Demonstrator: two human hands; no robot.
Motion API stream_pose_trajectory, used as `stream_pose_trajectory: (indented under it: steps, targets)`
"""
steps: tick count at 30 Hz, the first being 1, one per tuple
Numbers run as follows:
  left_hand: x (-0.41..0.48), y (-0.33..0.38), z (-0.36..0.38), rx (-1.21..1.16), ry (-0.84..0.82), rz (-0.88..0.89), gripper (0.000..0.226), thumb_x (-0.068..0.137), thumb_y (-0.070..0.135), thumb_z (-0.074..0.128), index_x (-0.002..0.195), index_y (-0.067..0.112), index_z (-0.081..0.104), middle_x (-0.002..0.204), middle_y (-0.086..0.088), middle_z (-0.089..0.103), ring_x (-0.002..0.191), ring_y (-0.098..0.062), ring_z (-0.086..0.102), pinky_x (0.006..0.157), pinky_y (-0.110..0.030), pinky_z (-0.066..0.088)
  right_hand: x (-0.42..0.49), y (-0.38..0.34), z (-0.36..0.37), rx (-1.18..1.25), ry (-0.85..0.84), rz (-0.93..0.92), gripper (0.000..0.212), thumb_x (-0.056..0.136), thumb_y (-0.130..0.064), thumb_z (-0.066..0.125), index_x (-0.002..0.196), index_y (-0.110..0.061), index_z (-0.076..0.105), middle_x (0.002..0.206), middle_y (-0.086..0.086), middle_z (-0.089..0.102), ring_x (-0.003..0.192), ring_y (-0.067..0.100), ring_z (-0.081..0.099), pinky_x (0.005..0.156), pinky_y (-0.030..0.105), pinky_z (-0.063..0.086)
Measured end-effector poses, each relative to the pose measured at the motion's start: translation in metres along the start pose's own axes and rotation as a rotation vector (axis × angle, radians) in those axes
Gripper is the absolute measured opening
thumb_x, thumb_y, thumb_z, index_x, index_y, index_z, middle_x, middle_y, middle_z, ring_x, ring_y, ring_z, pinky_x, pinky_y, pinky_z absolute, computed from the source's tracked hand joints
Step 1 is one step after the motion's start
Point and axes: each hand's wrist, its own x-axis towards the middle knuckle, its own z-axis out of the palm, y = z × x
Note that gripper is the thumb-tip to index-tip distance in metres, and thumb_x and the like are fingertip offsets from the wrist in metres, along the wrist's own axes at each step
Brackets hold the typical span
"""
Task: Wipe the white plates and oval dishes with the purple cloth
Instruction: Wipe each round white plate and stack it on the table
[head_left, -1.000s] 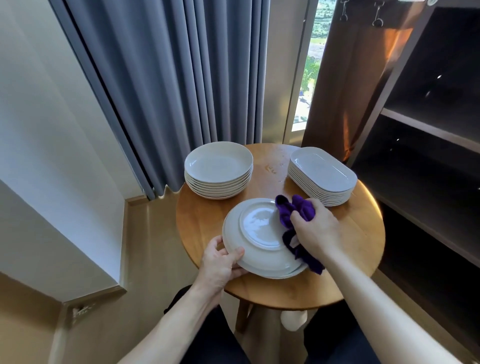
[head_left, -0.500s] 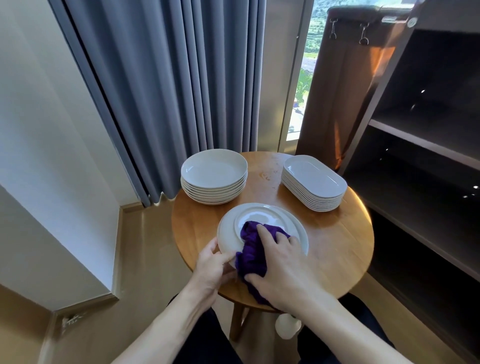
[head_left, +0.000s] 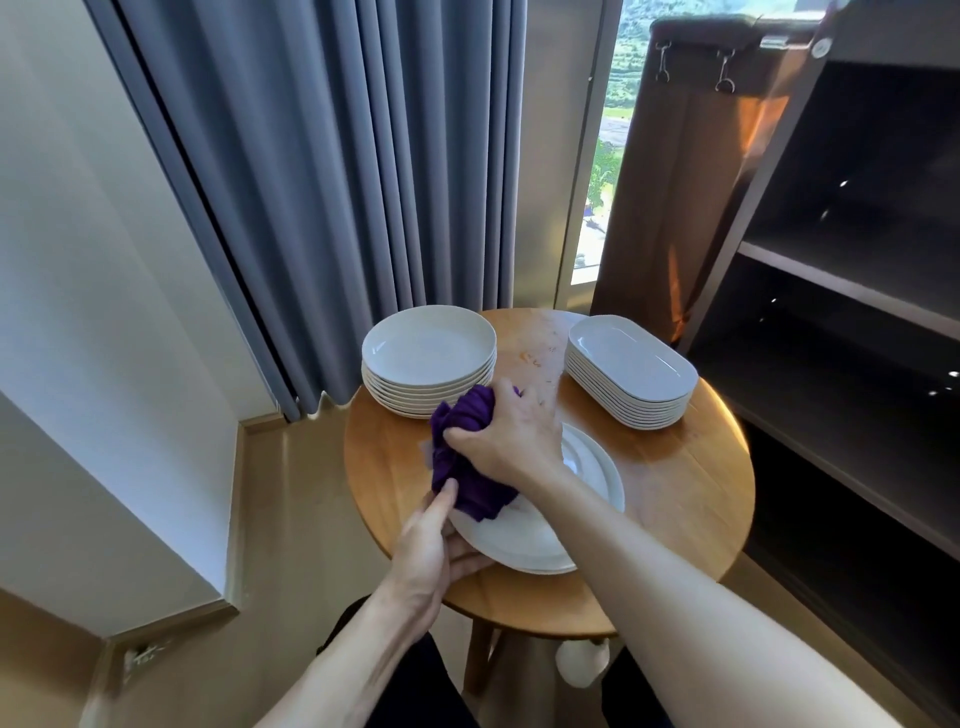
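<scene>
Nearest to you, your left hand (head_left: 431, 551) grips the near-left rim of the round white ceramic plate (head_left: 524, 538): the thumb points up along the rim and touches the cloth, and the fingers curl under the edge. The plate lies base-up on the near half of the round wooden table (head_left: 675, 493), with its raised foot ring showing to the right of your right wrist. Whether the gripped edge is lifted off the tabletop cannot be determined. Your right forearm crosses over the plate from the lower right. Your right hand (head_left: 511, 436) is closed round the bunched purple cloth (head_left: 467, 467), fingers curled into the fabric, and holds it against the far-left part of the plate. The cloth hangs below the fist and covers the left rim of the plate. Beyond the cloth, at the far-left edge of the table, stands the stack of round white plates (head_left: 428, 358), right way up, with the top of the cloth just in front of it. At the far-right edge stands the stack of white oval dishes (head_left: 631, 369), well apart from the plate you are holding. A bare strip of tabletop lies between the two stacks. Behind the table hangs a pleated grey curtain (head_left: 337, 182). To its right is a narrow window strip (head_left: 605, 171), then a dark open shelf unit (head_left: 857, 312).
</scene>
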Motion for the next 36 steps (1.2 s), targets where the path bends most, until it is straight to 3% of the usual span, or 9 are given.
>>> stream_pose_trajectory:
  steps: [3,6,10,13,17,24,29,33,36]
  targets:
    - [0.000,-0.001,-0.002,-0.009,0.012,0.001,0.071,0.075,0.050,0.085,0.134,0.031,0.052,0.121,-0.007,0.075,0.109,-0.030,0.073,0.087,-0.047,0.061,0.016,0.008,-0.007,0.055,0.002,0.050,0.066,0.073,-0.068,0.066,0.120,-0.024,0.050,0.123,0.010,0.055,0.120,0.035,0.048,0.098,0.044,0.042]
    - [0.001,-0.004,-0.004,0.015,0.009,0.012,0.096,0.062,0.033,0.099,0.140,0.025,0.045,0.119,-0.007,0.076,0.110,-0.027,0.073,0.086,-0.046,0.062,0.026,0.020,-0.014,0.089,0.004,0.082,0.074,0.077,-0.070,0.070,0.132,-0.024,0.049,0.127,0.010,0.058,0.121,0.036,0.051,0.101,0.044,0.046]
    - [0.002,-0.007,-0.005,0.033,0.045,0.053,0.087,0.072,0.013,0.089,0.143,0.018,0.040,0.112,-0.008,0.078,0.103,-0.025,0.075,0.077,-0.039,0.063,0.034,0.029,-0.030,0.108,-0.120,0.073,0.081,0.075,-0.061,0.082,0.139,-0.027,0.047,0.128,0.003,0.060,0.118,0.030,0.056,0.099,0.048,0.053]
    - [0.002,-0.010,-0.003,0.021,0.058,0.062,0.075,0.080,0.003,0.083,0.142,0.017,0.042,0.111,-0.010,0.078,0.101,-0.027,0.076,0.074,-0.037,0.063,0.027,0.034,-0.048,0.044,-0.201,0.042,0.073,0.068,-0.057,0.089,0.126,-0.029,0.055,0.116,-0.002,0.064,0.104,0.022,0.061,0.089,0.042,0.058]
    - [0.001,-0.009,-0.004,0.018,0.064,0.059,0.086,0.068,0.016,0.089,0.140,0.020,0.042,0.112,-0.010,0.078,0.101,-0.030,0.076,0.075,-0.039,0.064,-0.006,0.040,-0.065,-0.026,-0.318,0.005,0.065,0.062,-0.060,0.089,0.114,-0.032,0.060,0.101,-0.009,0.064,0.089,0.013,0.063,0.071,0.032,0.058]
    - [0.001,-0.004,0.000,0.040,0.051,0.047,0.089,0.065,0.016,0.090,0.137,0.024,0.039,0.114,-0.012,0.076,0.101,-0.030,0.076,0.076,-0.042,0.064,-0.047,0.082,-0.087,0.141,-0.252,0.056,0.046,0.068,-0.045,0.086,0.103,-0.031,0.060,0.097,-0.009,0.067,0.088,0.013,0.066,0.077,0.036,0.061]
    - [0.001,-0.005,-0.003,0.042,0.076,0.040,0.074,0.078,0.001,0.083,0.137,0.018,0.041,0.112,-0.010,0.077,0.100,-0.026,0.076,0.072,-0.037,0.064,-0.049,0.142,-0.096,0.371,-0.172,0.275,0.041,0.076,-0.032,0.083,0.107,-0.034,0.057,0.101,-0.003,0.068,0.081,0.014,0.069,0.048,0.019,0.050]
    - [-0.002,-0.002,-0.002,0.036,0.052,0.036,0.082,0.066,0.010,0.086,0.136,0.018,0.045,0.114,-0.011,0.077,0.105,-0.028,0.075,0.074,-0.038,0.064,-0.055,0.190,-0.077,0.129,-0.026,0.291,0.046,0.073,-0.036,0.081,0.110,-0.036,0.053,0.109,-0.001,0.064,0.095,0.019,0.063,0.073,0.037,0.055]
    - [-0.004,0.000,-0.002,0.024,0.057,0.034,0.079,0.067,0.010,0.086,0.134,0.021,0.046,0.114,-0.011,0.077,0.106,-0.028,0.074,0.075,-0.038,0.064,-0.063,0.206,-0.056,-0.047,-0.016,0.246,0.072,0.079,-0.045,0.072,0.143,-0.029,0.043,0.138,0.007,0.052,0.125,0.032,0.049,0.104,0.049,0.047]
